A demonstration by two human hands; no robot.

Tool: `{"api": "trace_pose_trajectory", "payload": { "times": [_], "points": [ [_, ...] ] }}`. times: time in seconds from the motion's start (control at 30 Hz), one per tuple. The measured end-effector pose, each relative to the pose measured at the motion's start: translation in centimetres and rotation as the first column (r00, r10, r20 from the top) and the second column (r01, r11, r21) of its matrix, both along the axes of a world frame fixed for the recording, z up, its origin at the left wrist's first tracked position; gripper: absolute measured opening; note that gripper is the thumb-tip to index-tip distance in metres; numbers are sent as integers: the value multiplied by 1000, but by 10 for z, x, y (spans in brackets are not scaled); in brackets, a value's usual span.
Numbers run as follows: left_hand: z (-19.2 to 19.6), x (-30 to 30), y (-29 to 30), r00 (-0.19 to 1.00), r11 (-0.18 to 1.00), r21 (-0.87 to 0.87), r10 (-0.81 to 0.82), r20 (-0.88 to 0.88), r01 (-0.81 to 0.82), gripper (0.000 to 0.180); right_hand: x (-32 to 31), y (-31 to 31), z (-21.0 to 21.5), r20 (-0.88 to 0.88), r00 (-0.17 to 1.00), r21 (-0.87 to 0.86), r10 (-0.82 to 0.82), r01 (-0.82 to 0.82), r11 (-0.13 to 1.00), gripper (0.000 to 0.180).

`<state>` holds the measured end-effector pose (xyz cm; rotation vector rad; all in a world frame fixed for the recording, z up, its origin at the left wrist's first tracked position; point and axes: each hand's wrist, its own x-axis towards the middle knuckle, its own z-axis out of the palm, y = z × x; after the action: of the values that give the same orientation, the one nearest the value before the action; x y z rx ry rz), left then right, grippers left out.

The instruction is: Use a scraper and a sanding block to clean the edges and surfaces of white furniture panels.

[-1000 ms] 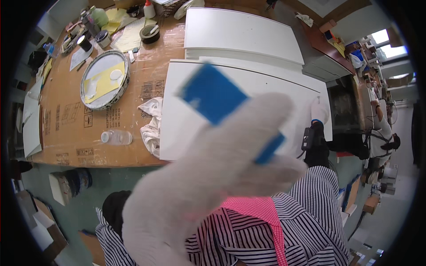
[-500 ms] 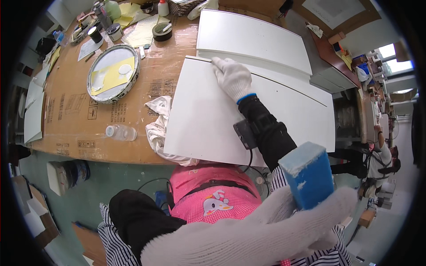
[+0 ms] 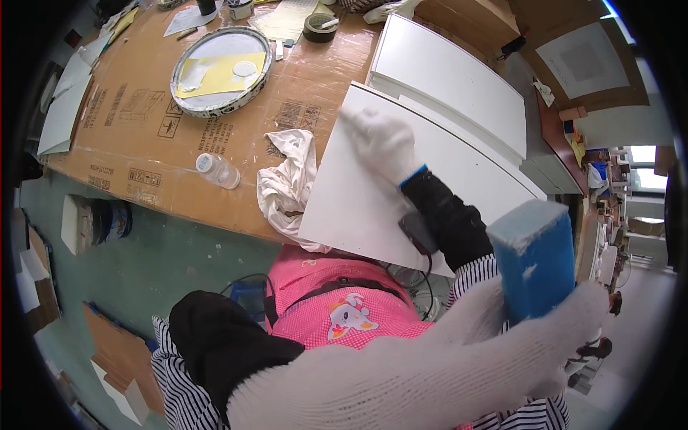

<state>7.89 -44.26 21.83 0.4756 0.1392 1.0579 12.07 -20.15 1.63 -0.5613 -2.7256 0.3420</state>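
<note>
Cardboard [image 3: 247, 197] borders 1 white panel [image 3: 362, 204]. The left hand [image 3: 476, 362] grips 1 blue block [image 3: 539, 269]; the right hand [image 3: 385, 147] blurs over the panel, grip unclear.

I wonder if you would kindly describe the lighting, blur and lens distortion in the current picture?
Head view: the white-gloved right hand looks smeared, while the blue rectangular block is sharper; also in the head view, the bright window washes out at far right, the brown cardboard-covered table bows along its front edge, and the picture's rim falls to black.
</note>
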Motion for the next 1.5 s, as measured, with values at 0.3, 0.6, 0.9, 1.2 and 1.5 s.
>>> {"api": "trace_pose_trajectory", "payload": {
  "times": [0.3, 0.6, 0.9, 1.2, 1.5],
  "points": [
    [-18, -32, 13, 616, 722, 95, 644, -454, -685, 72, -13, 24, -11, -205, 979, 31, -1, 7, 999, 26],
    [-233, -9, 24, 243, 522, 11, 415, -877, -853, 87, 6, 32, -12, -217, 955, 130, 203, -178, 975, 35],
    [-255, -7, 22, 237, 600, 82, 433, -869, -796, 98, 66, -30, 12, 81, 771, 66, 632, -637, 768, 30],
    [-273, -7, 19, 187, 586, 146, 469, -863, -797, 98, 56, -33, 9, 139, 797, 8, 588, -594, 804, 31],
    [-254, -8, 22, 247, 624, 46, 375, -894, -780, 96, 50, -25, 5, 83, 958, 37, 273, -277, 960, 32]
  ]
}}
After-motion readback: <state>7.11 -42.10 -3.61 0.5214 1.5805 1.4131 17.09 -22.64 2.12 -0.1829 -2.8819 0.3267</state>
